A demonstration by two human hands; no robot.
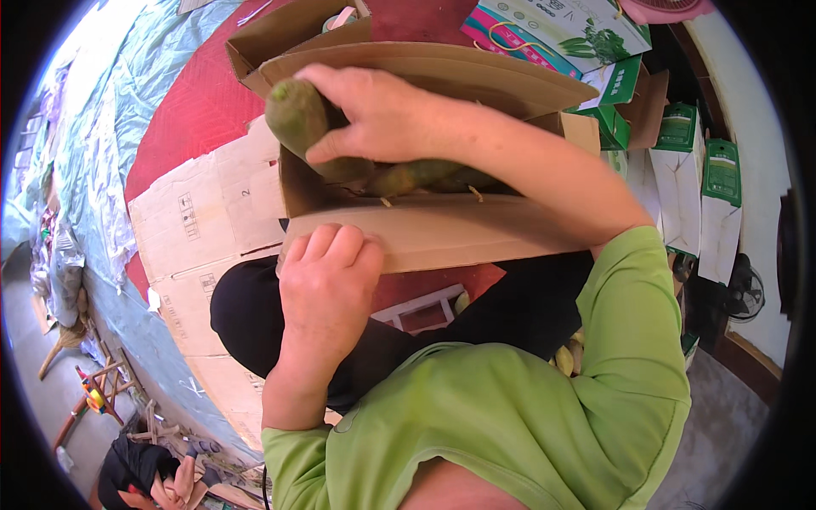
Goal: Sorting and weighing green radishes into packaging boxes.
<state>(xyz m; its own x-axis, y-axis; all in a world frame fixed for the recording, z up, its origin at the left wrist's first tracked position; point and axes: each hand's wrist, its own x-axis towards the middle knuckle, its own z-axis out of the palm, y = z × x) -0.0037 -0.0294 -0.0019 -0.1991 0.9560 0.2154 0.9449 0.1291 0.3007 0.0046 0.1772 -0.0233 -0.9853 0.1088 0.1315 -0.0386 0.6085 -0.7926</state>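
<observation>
My right hand (374,115) grips a thick, blunt-ended green radish (295,115) and holds it over the left end of an open cardboard box (459,231). The fingers wrap its far side, with the thumb on the near side. Inside the box lie more green radishes (408,178), partly hidden by my right forearm. My left hand (330,285) is closed over the near flap of the box, its fingers curled at the flap's left end. The box stands just beyond my dark-trousered legs.
A flattened cardboard sheet (217,204) lies at the left on red flooring (191,127). Behind stands a smaller open carton (246,42) with a roll of tape in it. Green-and-white cartons (678,187) line the right side, near a small black fan (745,289). Pale produce (565,359) shows beside my right side.
</observation>
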